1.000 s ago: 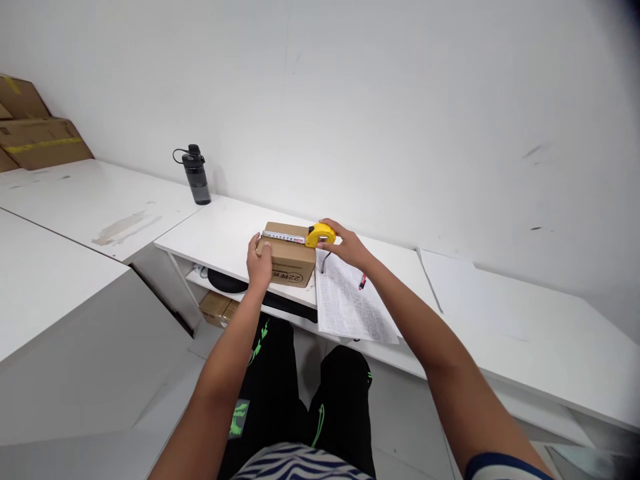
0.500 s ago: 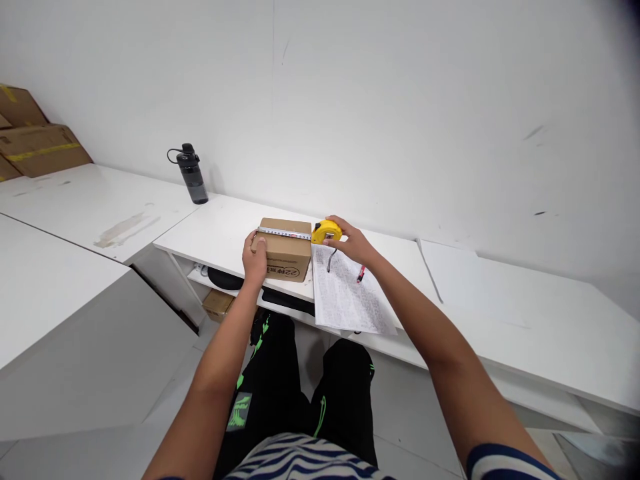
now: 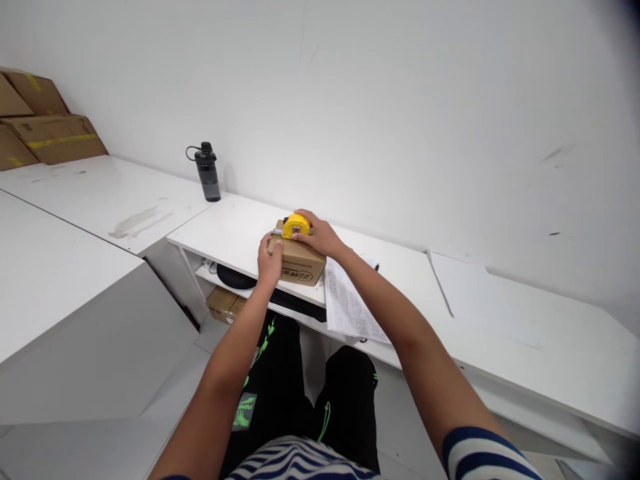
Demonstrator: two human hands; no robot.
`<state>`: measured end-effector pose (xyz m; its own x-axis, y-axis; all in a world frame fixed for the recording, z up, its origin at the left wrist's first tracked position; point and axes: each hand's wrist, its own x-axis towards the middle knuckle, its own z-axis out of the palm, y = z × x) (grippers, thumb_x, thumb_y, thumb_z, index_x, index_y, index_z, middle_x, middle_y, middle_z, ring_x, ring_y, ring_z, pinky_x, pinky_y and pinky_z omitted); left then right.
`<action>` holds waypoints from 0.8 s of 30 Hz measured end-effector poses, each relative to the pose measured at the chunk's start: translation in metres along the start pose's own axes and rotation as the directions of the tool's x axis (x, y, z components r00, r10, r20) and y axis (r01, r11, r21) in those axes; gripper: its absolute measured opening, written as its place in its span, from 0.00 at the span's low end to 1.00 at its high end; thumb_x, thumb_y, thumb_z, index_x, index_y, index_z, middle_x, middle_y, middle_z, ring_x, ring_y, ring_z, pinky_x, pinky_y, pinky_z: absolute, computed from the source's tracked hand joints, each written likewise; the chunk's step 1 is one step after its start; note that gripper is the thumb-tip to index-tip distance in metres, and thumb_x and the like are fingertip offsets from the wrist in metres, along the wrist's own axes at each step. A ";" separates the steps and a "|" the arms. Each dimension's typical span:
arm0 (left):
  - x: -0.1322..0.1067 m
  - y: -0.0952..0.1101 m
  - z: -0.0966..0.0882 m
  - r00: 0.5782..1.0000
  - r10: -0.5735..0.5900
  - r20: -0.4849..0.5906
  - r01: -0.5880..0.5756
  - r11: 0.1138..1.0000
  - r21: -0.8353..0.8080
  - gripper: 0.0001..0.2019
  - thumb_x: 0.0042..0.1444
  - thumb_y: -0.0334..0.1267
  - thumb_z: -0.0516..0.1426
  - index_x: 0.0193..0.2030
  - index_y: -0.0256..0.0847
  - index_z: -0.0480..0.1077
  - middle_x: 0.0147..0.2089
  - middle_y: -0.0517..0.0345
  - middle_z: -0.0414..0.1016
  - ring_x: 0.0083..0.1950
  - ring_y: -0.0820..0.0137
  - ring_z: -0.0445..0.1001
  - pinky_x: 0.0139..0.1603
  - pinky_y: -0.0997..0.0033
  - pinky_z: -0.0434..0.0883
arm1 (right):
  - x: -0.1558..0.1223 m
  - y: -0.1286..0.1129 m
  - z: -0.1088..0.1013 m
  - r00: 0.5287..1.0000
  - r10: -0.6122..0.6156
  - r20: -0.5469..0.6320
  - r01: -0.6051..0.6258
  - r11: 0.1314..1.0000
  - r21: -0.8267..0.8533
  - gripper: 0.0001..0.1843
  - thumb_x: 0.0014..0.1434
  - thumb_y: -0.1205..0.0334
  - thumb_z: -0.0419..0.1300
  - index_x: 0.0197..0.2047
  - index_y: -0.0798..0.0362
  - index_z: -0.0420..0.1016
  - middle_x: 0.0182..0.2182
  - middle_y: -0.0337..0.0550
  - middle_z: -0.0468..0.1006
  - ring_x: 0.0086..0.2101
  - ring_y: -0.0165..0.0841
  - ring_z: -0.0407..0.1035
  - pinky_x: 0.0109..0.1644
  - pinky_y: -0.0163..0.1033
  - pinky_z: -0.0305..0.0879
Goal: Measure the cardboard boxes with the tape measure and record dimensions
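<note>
A small brown cardboard box (image 3: 303, 268) with dark print on its front stands on the white desk. My left hand (image 3: 271, 261) grips its left end, thumb on the near side and fingers around the left edge. Above the box, my right hand (image 3: 320, 237) is closed around a yellow tape measure (image 3: 295, 227). Only a short piece of metal blade (image 3: 277, 231) shows between the case and my left fingers. Whether those fingers also pinch the blade's end, I cannot tell. Printed sheets (image 3: 347, 303) lie right of the box, partly under my right forearm.
A dark water bottle (image 3: 208, 177) stands left against the wall. Taped cardboard cartons (image 3: 63, 139) are stacked at far left. White paper (image 3: 465, 283) lies farther right on the desk. Below the desktop, a shelf holds dark items (image 3: 295, 307); a brown box (image 3: 220, 303) is underneath.
My right hand has brought the tape measure leftward over the box, and the blade that spanned its top has drawn in to a short piece. My left hand keeps its hold.
</note>
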<state>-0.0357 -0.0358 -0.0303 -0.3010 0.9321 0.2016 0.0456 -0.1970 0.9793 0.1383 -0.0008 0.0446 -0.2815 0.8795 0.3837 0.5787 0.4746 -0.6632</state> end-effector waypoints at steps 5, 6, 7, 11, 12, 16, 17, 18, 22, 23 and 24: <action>-0.003 0.001 -0.002 0.996 -0.071 0.046 0.073 0.996 -0.044 0.28 0.67 0.44 0.58 0.72 0.42 0.62 0.70 0.44 0.71 0.68 0.56 0.72 0.69 0.58 0.69 | 0.023 -0.023 0.030 0.999 -0.023 0.044 0.025 0.999 -0.048 0.36 0.59 0.47 0.66 0.69 0.40 0.71 0.57 0.40 0.82 0.53 0.48 0.76 0.65 0.56 0.67; -0.004 0.001 -0.002 0.995 -0.085 0.049 0.087 0.995 -0.052 0.31 0.67 0.44 0.58 0.74 0.41 0.59 0.70 0.43 0.71 0.68 0.56 0.72 0.69 0.58 0.69 | 0.025 -0.026 0.034 0.998 -0.025 0.049 0.028 0.998 -0.058 0.35 0.58 0.47 0.66 0.69 0.40 0.71 0.56 0.40 0.82 0.52 0.48 0.76 0.65 0.56 0.67; -0.005 0.000 -0.003 0.994 -0.093 0.052 0.097 0.994 -0.060 0.33 0.67 0.45 0.58 0.76 0.41 0.57 0.70 0.43 0.71 0.68 0.57 0.73 0.68 0.58 0.69 | 0.026 -0.028 0.037 0.998 -0.027 0.052 0.030 0.997 -0.064 0.35 0.58 0.48 0.67 0.68 0.39 0.72 0.55 0.39 0.83 0.52 0.47 0.76 0.65 0.57 0.67; -0.006 -0.004 -0.004 0.993 -0.096 0.063 0.100 0.992 -0.072 0.40 0.67 0.47 0.58 0.81 0.44 0.47 0.70 0.44 0.70 0.68 0.57 0.72 0.68 0.59 0.68 | 0.027 -0.033 0.046 0.999 0.000 0.040 0.002 0.999 -0.032 0.36 0.57 0.50 0.67 0.68 0.38 0.71 0.57 0.39 0.82 0.52 0.46 0.76 0.65 0.56 0.67; -0.006 -0.004 -0.005 0.993 -0.094 0.066 0.099 0.992 -0.075 0.41 0.67 0.47 0.58 0.82 0.44 0.45 0.70 0.45 0.70 0.68 0.57 0.72 0.68 0.59 0.68 | 0.025 -0.032 0.046 1.000 0.013 0.023 -0.013 1.000 -0.006 0.36 0.56 0.50 0.68 0.68 0.39 0.71 0.58 0.40 0.81 0.53 0.46 0.76 0.66 0.55 0.67; -0.004 -0.006 -0.005 0.992 -0.101 0.069 0.107 0.990 -0.089 0.43 0.66 0.48 0.59 0.82 0.42 0.44 0.72 0.43 0.69 0.69 0.57 0.73 0.69 0.59 0.69 | 0.003 -0.015 0.037 0.979 0.114 -0.169 -0.087 0.983 0.161 0.41 0.53 0.46 0.71 0.68 0.44 0.70 0.63 0.44 0.77 0.56 0.44 0.75 0.66 0.52 0.68; -0.003 -0.007 -0.005 0.993 -0.094 0.065 0.100 0.991 -0.087 0.41 0.66 0.48 0.59 0.81 0.42 0.47 0.72 0.43 0.69 0.69 0.56 0.73 0.69 0.59 0.69 | -0.007 -0.005 0.032 0.957 0.147 -0.249 -0.097 0.974 0.202 0.42 0.52 0.45 0.71 0.68 0.45 0.70 0.63 0.46 0.77 0.56 0.43 0.75 0.65 0.51 0.69; -0.002 -0.007 -0.004 0.995 -0.080 0.057 0.084 0.993 -0.080 0.38 0.66 0.48 0.59 0.79 0.41 0.52 0.72 0.42 0.69 0.69 0.55 0.72 0.70 0.58 0.69 | -0.019 0.006 0.025 0.923 0.182 -0.340 -0.103 0.966 0.237 0.42 0.51 0.44 0.71 0.67 0.46 0.70 0.64 0.47 0.77 0.56 0.42 0.75 0.65 0.51 0.69; 0.005 -0.010 0.001 0.999 0.009 -0.034 -0.011 0.999 -0.047 0.25 0.65 0.47 0.60 0.66 0.40 0.72 0.69 0.41 0.73 0.70 0.53 0.71 0.74 0.55 0.65 | -0.090 0.076 -0.014 0.673 0.356 -0.648 -0.176 0.929 0.327 0.45 0.50 0.41 0.71 0.67 0.49 0.69 0.61 0.51 0.77 0.55 0.42 0.75 0.62 0.51 0.71; 0.007 -0.011 0.003 0.998 0.031 -0.057 -0.034 0.998 -0.050 0.23 0.65 0.46 0.60 0.64 0.40 0.74 0.69 0.42 0.74 0.70 0.53 0.71 0.75 0.55 0.65 | -0.112 0.096 -0.026 0.612 0.410 -0.676 -0.223 0.910 0.351 0.46 0.49 0.40 0.71 0.67 0.51 0.69 0.59 0.52 0.79 0.54 0.43 0.75 0.61 0.51 0.72; 0.009 -0.011 0.005 0.996 0.052 -0.075 -0.056 0.997 -0.058 0.22 0.64 0.46 0.61 0.62 0.41 0.75 0.68 0.43 0.74 0.70 0.54 0.72 0.76 0.56 0.64 | -0.133 0.116 -0.039 0.559 0.460 -0.690 -0.279 0.888 0.366 0.47 0.48 0.40 0.71 0.66 0.53 0.69 0.55 0.53 0.80 0.52 0.43 0.76 0.58 0.52 0.74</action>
<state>-0.0339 -0.0237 -0.0394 -0.3690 0.8951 0.2503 0.0072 -0.2665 0.9638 0.2729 -0.0646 -0.0582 0.6368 0.6857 0.3526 0.3121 0.1890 -0.9311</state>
